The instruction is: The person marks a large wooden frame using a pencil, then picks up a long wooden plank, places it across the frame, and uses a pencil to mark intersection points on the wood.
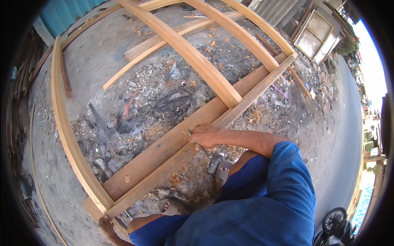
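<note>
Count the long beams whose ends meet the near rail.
4: the leftmost beam near the left hand, second beam past the right hand, third beam right of that, fourth beam at the rail's right end. None looks hidden.

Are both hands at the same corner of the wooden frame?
No, the left hand is by the lower-left corner, while the right hand is farther along the front rail.

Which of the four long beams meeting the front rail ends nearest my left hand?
The leftmost beam: its near end lies right by your left hand, while the other three beams end farther right along the front rail.
</note>
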### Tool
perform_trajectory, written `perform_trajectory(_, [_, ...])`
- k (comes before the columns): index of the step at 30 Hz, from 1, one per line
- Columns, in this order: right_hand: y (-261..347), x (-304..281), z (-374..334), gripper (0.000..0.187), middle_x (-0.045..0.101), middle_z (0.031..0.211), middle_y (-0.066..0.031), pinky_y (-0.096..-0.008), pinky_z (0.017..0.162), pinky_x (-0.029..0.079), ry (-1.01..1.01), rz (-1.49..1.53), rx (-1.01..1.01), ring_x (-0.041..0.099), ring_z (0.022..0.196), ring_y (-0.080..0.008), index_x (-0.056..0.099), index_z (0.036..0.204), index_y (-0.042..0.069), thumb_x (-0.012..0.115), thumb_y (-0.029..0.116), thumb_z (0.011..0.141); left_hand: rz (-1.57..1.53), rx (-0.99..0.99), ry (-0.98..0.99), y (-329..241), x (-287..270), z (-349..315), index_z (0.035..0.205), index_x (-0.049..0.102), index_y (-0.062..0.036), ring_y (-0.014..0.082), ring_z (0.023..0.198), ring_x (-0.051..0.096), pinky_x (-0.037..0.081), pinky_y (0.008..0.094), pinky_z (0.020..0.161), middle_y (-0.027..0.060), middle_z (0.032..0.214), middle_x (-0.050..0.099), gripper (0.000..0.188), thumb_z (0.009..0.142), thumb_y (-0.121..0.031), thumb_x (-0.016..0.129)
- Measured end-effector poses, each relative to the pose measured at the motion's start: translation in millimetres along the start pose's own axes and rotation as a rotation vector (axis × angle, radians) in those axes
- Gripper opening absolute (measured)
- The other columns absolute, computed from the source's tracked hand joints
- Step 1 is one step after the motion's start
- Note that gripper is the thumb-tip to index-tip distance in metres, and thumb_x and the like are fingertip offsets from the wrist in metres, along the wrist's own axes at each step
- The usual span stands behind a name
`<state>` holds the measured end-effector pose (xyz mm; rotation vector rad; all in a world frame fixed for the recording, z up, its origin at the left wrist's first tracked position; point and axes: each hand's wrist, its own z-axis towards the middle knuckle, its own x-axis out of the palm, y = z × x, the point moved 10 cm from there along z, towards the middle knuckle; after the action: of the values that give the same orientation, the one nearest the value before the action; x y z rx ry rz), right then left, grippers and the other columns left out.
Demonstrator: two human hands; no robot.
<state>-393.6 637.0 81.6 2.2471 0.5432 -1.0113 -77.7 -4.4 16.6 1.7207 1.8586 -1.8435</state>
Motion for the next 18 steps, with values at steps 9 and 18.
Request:
perform_trajectory(9, [-7, 9, 0, 0.033, 0.069, 0.102, -0.0166, -0.0498, 0.095, 0.050, -0.028, -0.024, 0.012, 0.062, 0.115, -0.0360, 0.068, 0.102, 0.004, 0.073, 0.034, 0.089, -0.002, 0.018, 0.014, 0, 1, -2, 0.098, 0.057, -0.0044, 0.0139, 0.069, 0.051, 0.045, 0.0289, 0.051, 0.0032, 0.081, 0.053, 0.036, 0.097, -0.038, 0.067])
perform_trajectory(18, [12, -9, -14, 0.048, 0.060, 0.118, -0.0186, -0.0546, 0.100, 0.046, -0.039, -0.084, -0.048, 0.054, 0.123, -0.0404, 0.061, 0.121, 0.007, 0.076, 0.039, 0.087, 0.073, 0.000, -0.033, 8, -1, 6, 0.097, 0.064, -0.0011, 0.0136, 0.060, 0.049, 0.042, 0.0303, 0.054, -0.0001, 0.072, 0.057, 0.026, 0.095, -0.026, 0.071])
